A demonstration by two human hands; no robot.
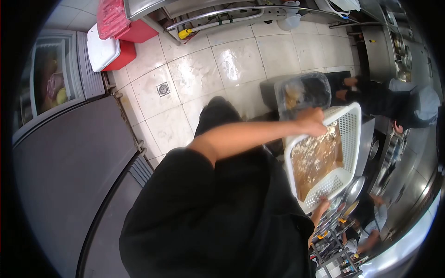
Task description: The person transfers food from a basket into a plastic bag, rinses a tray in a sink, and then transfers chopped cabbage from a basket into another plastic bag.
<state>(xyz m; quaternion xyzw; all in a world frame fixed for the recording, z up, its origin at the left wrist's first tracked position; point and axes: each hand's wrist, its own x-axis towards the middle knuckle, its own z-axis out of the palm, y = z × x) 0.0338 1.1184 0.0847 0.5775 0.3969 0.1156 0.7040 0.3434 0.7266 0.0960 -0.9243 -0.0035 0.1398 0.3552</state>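
Note:
A white perforated plastic basket (351,134) is held tilted at the right of the view. A brown sheet (315,160) with pale crumbs or flakes scattered on it lies inside. My left hand (311,122) reaches across from the left, its fingers closed at the basket's upper rim, beside the sheet's edge. At the lower rim is my right hand (321,205), partly hidden, its fingers closed on the basket. Just beyond the upper rim stands a bin with a clear plastic liner (316,85) and something yellowish at its bottom.
Two co-workers (394,102) (371,213) are at the right, near metal counters. A red and white cooler (121,54) stands at the upper left, by a grey fridge (69,171). A steel rack (222,17) runs along the top. The tiled floor (190,69) has a drain.

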